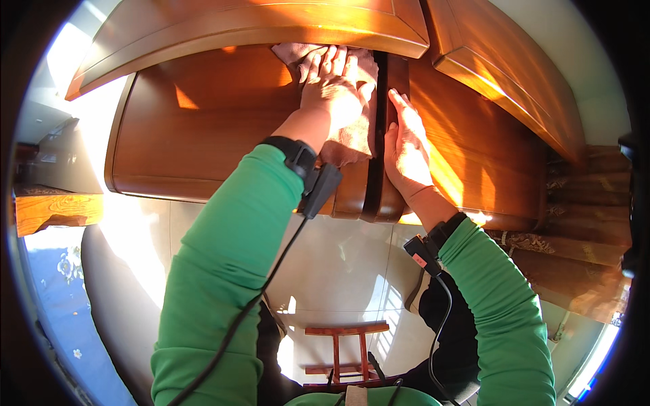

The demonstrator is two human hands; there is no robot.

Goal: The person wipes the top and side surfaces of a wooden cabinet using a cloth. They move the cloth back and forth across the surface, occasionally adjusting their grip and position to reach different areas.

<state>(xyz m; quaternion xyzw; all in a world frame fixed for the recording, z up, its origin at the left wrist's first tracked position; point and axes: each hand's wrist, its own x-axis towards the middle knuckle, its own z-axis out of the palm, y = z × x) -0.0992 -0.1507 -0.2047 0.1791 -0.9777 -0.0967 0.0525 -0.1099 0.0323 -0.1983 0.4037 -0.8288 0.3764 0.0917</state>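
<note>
My left hand (332, 94) lies flat, fingers spread, on a pinkish cloth (350, 144). It presses the cloth against a glossy reddish-brown wooden surface (218, 122). The cloth's far edge reaches up to an overhanging wooden panel (264, 25). A dark strip (378, 127) runs down the wood just right of the cloth. Beyond that strip, my right hand (409, 144) rests near the wood with its palm turned inward, holding nothing. Its fingers are nearly straight and the thumb stands a little apart. Black bands with cabled devices sit on both wrists.
A second overhanging panel (508, 76) juts out at the upper right. Below, a small red-brown wooden stool or frame (348, 332) stands on the tiled floor (335, 264). Brown patterned curtains (574, 238) hang at right; blue floral fabric (66, 304) lies at left. Cables (238, 314) trail from both wrists.
</note>
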